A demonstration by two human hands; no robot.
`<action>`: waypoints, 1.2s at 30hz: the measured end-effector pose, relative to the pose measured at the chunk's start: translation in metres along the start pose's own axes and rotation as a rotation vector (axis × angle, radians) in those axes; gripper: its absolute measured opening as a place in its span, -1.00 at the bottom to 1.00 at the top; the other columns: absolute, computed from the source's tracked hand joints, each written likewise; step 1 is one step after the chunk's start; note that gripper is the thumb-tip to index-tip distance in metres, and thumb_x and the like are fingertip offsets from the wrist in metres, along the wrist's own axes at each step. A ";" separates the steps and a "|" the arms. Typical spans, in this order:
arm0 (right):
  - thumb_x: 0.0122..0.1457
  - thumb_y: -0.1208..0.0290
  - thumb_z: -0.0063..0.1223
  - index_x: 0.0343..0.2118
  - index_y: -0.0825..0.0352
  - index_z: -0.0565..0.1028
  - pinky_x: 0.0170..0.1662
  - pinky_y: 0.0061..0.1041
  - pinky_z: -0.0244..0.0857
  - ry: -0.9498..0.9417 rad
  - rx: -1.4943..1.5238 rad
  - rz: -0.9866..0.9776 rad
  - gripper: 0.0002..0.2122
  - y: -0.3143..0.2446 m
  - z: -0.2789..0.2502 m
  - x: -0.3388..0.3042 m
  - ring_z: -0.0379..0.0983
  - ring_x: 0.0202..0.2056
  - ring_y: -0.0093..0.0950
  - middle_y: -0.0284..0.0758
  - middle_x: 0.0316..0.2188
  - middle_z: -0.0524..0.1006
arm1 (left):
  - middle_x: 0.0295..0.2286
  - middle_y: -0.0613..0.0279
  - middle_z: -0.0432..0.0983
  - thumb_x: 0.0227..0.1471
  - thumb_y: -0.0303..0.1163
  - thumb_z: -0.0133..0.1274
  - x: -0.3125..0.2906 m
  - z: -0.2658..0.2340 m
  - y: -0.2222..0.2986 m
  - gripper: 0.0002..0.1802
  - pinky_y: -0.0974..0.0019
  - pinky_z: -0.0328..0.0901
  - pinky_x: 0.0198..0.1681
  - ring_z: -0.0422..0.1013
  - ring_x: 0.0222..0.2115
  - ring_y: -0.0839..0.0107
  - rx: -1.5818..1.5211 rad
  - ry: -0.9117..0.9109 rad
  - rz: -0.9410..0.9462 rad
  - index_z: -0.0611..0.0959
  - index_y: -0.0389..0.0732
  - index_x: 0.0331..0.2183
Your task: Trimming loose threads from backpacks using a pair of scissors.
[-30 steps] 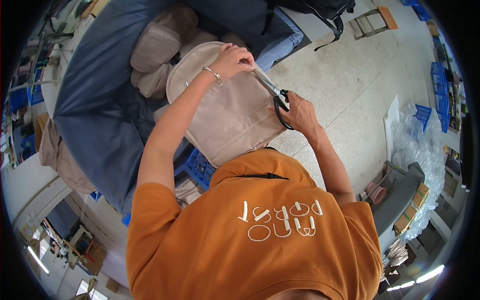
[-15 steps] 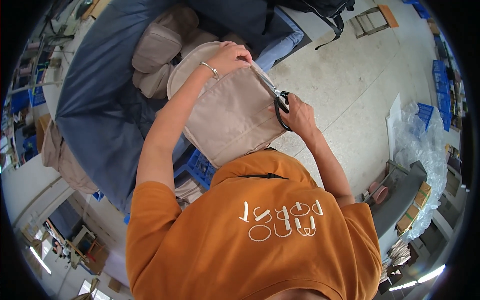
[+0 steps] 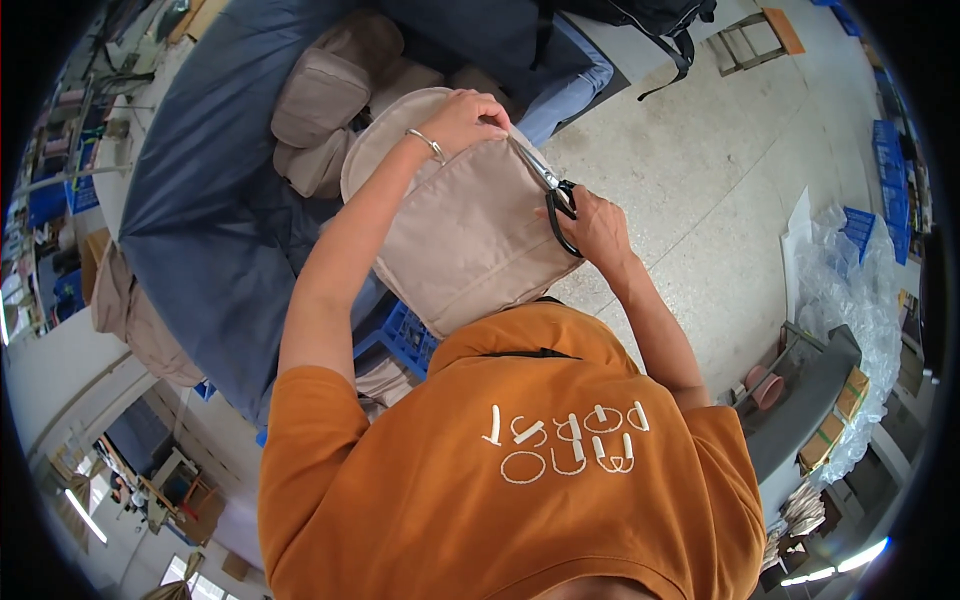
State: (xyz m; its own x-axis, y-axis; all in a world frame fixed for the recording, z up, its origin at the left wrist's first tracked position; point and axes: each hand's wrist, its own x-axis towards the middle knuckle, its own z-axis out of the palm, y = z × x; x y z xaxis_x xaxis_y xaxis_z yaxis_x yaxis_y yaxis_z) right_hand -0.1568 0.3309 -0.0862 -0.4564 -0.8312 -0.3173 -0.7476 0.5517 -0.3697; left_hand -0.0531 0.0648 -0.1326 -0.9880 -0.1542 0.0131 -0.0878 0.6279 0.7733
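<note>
A beige fabric bag with rounded corners and stitched seams lies spread over my lap. At its upper right edge my left hand, with a bracelet at the wrist, is closed with the fingertips pinching the fabric. My right hand grips the black handles of a pair of scissors. The metal blades point up and left along the bag's right edge, their tips close to my left fingertips. Whether there is thread or fabric between the blades is too small to tell.
A large dark blue cloth-lined bin stands ahead and left, with several beige bags inside. A blue plastic crate sits below the bag. A black backpack lies at the far edge. Clear plastic wrap is heaped at right.
The scissor tips have come slightly nearer my left fingertips. My left hand keeps its pinch on the bag's edge, and the whole view has shifted a little.
</note>
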 end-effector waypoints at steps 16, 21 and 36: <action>0.07 -0.21 0.08 -0.41 0.43 0.43 -0.41 -0.19 0.39 0.046 0.030 -0.051 -0.40 -0.006 0.006 0.018 0.53 -0.48 -0.08 -0.07 -0.55 0.56 | -0.38 0.38 0.48 0.02 -0.57 0.07 0.001 -0.005 -0.001 -0.67 0.45 0.31 -0.13 0.39 -0.30 0.59 -0.409 -0.028 -0.182 0.50 -0.22 -0.11; 0.08 -0.15 0.11 -0.47 0.41 0.44 -0.42 -0.18 0.37 0.064 0.034 -0.041 -0.45 -0.007 0.010 0.018 0.52 -0.49 -0.06 -0.05 -0.58 0.55 | -0.31 0.33 0.52 0.03 -0.55 0.07 -0.016 0.009 0.004 -0.64 0.42 0.31 -0.10 0.42 -0.24 0.53 -0.375 0.121 -0.186 0.50 -0.23 -0.07; 0.16 -0.15 0.02 -0.54 0.50 0.47 -0.41 -0.27 0.27 0.138 0.473 -0.022 -0.39 0.061 0.068 0.021 0.36 -0.53 -0.23 0.02 -0.63 0.44 | -0.36 0.39 0.51 0.11 -0.39 0.15 -0.244 0.208 0.101 -0.77 0.50 0.30 -0.29 0.37 -0.39 0.61 -0.813 1.599 -0.999 0.59 -0.29 -0.20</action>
State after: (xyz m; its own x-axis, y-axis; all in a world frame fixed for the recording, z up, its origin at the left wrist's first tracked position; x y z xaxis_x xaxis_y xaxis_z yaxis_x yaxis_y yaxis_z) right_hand -0.1796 0.3520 -0.1745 -0.5264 -0.8268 -0.1982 -0.4714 0.4779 -0.7413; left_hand 0.1525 0.3246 -0.1895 0.3616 -0.8287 -0.4271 0.0985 -0.4216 0.9014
